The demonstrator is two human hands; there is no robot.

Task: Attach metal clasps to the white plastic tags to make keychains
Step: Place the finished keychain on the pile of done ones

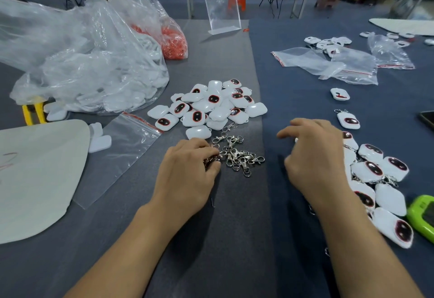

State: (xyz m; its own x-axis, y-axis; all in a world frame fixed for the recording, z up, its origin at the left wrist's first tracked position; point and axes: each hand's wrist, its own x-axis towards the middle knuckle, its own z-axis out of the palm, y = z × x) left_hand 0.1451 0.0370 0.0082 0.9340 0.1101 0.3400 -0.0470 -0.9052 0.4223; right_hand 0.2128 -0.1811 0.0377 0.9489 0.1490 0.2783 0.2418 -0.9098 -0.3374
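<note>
A heap of white plastic tags (pixel 209 107), many with a dark oval face ringed in red, lies in the middle of the grey table. Just in front of it is a small pile of silver metal clasps (pixel 238 154). My left hand (pixel 187 173) rests at the left edge of that pile, its fingers curled round a bunch of clasps. My right hand (pixel 312 154) hovers to the right with fingers loosely bent and nothing visibly held. Tags with clasps fitted (pixel 375 175) are heaped beside my right wrist, and one more (pixel 348 120) lies farther back.
A large clear bag of white tags (pixel 94 74) and a bag of red parts (pixel 175 39) fill the left. An empty zip bag (pixel 126 147) and a white board (pixel 35 175) lie near left. Zip bags (pixel 328 63), an acrylic stand (pixel 222 4), a phone (pixel 428 119) and a green device (pixel 422 215) sit right.
</note>
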